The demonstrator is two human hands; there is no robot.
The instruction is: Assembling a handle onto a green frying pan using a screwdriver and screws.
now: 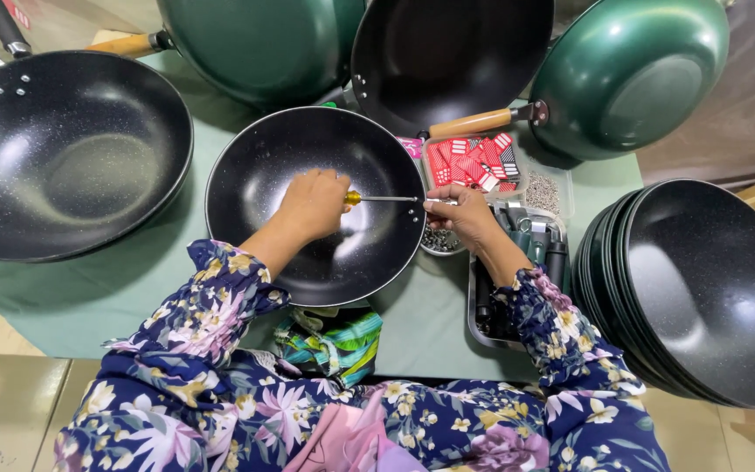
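Note:
A black speckled wok (pixel 264 188) without a handle lies on the green cloth in front of me. My left hand (pixel 315 203) is inside it, closed on a yellow-handled screwdriver (pixel 379 198) whose thin shaft points right to the wok's rim. My right hand (pixel 458 212) sits at that rim, fingers pinched on a small metal part where the screwdriver tip meets the wok's edge.
A tray (pixel 475 301) of dark handles lies under my right forearm. Behind it are red-and-white tags (pixel 472 161) and small screws (pixel 542 192). Black woks are stacked at right (pixel 709 280). Another black wok (pixel 54 149) lies left. Green and black woks with wooden handles (pixel 474 122) stand behind.

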